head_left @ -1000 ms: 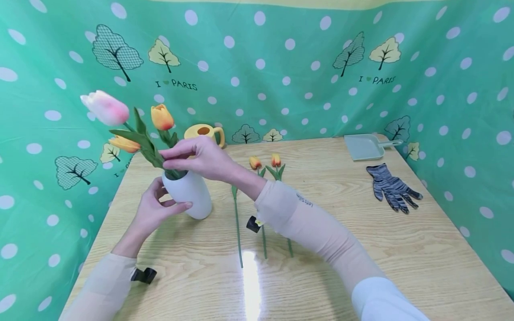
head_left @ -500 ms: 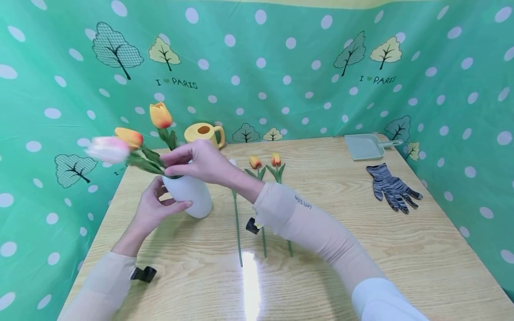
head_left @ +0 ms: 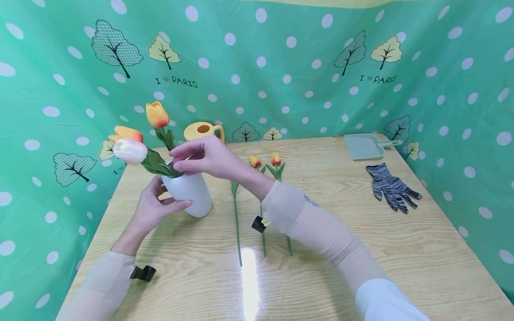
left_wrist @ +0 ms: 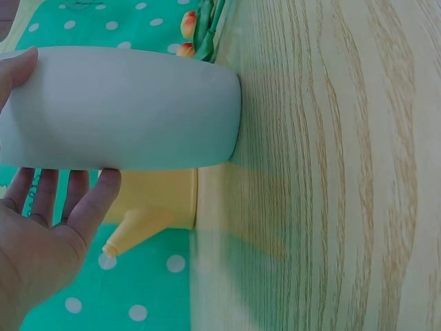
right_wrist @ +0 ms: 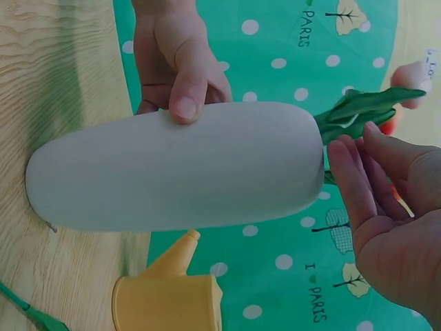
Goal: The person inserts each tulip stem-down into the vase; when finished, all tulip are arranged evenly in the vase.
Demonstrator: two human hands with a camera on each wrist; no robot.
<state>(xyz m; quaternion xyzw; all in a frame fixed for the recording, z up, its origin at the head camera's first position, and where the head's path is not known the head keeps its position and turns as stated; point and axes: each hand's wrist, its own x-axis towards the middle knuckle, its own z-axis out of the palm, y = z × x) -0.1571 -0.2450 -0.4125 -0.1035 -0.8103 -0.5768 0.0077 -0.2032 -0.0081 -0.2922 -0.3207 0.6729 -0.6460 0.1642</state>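
Note:
My left hand (head_left: 154, 206) grips the white vase (head_left: 190, 194) round its side, thumb in front; the left wrist view shows its fingers (left_wrist: 100, 196) on the opposite side. Leaning out of the mouth is a pale pink tulip (head_left: 130, 151), beside an orange tulip (head_left: 127, 133). Another orange tulip (head_left: 157, 115) stands more upright behind. My right hand (head_left: 210, 156) is at the mouth, thumb and fingertips slightly parted close beside the green leaves (right_wrist: 358, 110). Stem ends are hidden inside the vase.
Two orange-red tulips (head_left: 275, 159) and a long green stem (head_left: 238, 232) lie right of the vase, partly under my right arm. Behind stands a yellow watering can (head_left: 196, 130). At the right are a pale green dustpan (head_left: 363, 147) and a grey striped glove (head_left: 391, 187).
The pink tulip has swung down and to the right, now in front of the leaning orange one. My right hand has shifted slightly right. My left hand keeps its grip on the vase.

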